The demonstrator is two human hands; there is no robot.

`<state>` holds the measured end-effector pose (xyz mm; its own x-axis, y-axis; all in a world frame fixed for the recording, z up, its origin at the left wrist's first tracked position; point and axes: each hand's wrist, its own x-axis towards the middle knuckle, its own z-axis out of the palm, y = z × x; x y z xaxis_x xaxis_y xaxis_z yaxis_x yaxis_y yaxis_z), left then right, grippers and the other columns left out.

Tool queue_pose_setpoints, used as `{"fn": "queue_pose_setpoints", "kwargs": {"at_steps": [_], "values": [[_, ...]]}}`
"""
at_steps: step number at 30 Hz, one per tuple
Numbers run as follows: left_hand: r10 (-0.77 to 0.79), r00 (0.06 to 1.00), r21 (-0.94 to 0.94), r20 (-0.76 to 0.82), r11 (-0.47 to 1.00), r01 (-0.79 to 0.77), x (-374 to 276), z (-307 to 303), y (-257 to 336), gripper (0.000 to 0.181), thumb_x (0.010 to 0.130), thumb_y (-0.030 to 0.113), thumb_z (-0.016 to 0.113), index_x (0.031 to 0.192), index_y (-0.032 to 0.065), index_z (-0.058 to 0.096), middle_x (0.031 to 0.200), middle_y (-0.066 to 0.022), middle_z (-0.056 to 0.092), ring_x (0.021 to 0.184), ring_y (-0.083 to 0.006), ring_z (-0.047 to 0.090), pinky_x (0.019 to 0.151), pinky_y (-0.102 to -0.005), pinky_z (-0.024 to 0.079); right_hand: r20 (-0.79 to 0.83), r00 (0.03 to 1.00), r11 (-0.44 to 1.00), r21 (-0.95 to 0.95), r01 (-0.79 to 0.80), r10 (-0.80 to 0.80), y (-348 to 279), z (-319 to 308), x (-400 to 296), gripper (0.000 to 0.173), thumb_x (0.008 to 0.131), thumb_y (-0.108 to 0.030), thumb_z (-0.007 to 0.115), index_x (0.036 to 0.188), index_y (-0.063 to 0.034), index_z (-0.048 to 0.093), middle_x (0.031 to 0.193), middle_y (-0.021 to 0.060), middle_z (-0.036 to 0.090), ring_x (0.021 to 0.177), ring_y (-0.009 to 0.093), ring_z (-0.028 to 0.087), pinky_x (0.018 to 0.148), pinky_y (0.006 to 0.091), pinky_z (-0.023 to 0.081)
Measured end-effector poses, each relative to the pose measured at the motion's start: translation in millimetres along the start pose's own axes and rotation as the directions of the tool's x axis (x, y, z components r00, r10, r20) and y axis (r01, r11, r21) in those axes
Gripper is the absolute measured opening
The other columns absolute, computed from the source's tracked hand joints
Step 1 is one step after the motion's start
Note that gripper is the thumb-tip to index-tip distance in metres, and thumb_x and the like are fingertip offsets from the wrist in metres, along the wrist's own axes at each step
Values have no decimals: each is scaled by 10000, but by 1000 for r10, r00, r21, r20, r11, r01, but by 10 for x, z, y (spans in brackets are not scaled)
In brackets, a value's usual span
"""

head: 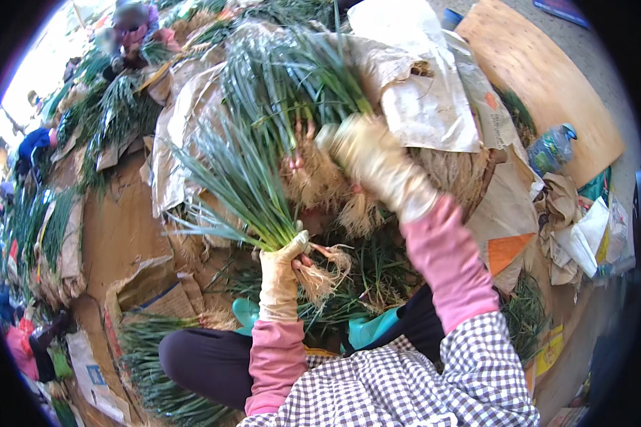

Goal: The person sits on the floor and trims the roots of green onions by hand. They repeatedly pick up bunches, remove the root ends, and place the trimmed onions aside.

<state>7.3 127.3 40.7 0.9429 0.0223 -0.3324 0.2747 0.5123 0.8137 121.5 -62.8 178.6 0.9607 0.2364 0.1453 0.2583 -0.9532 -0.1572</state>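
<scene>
My left hand, in a cream glove, is closed around a bunch of green onions. Their long leaves fan up and left, while pale roots and reddish bulbs stick out on the right of the fist. Motion blurs my right hand, gloved the same way, over the near edge of a larger pile of green onions. Leaves show just above that hand and a tuft of roots just below it. Whether its fingers grip any stalks is unclear.
Loose leaves lie between my teal boots. More bundled green onions sit at lower left. A paper sack covers part of the pile. A plastic bottle lies by a plywood board. Other people work at far left.
</scene>
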Motion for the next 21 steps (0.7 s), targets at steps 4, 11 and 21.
{"fn": "queue_pose_setpoints", "kwargs": {"at_steps": [4,11,21], "values": [[28,999,-53,26,998,-27,16,42,-222,158,747,9,743,838,-9,616,592,-59,588,415,-146,542,384,-240,421,330,937,757,640,-133,-114,-443,1034,-607,377,921,-360,593,1016,2,633,872,163,681,840,297,654,797,410,498],[170,980,113,-98,981,-159,-139,-99,430,277,773,-10,688,1045,-51,658,875,-165,706,514,-125,623,400,-182,465,234,934,938,153,-310,271,178,1348,-1079,282,888,-319,600,1002,-63,618,794,154,664,758,269,677,650,371,527],[113,989,-28,-93,993,-116,-31,-133,329,182,798,-16,641,975,-50,657,730,-121,673,498,-134,577,492,-247,518,-369,894,952,257,-167,256,457,372,53,351,774,-292,776,921,-6,635,840,128,675,814,265,663,702,396,524]]}}
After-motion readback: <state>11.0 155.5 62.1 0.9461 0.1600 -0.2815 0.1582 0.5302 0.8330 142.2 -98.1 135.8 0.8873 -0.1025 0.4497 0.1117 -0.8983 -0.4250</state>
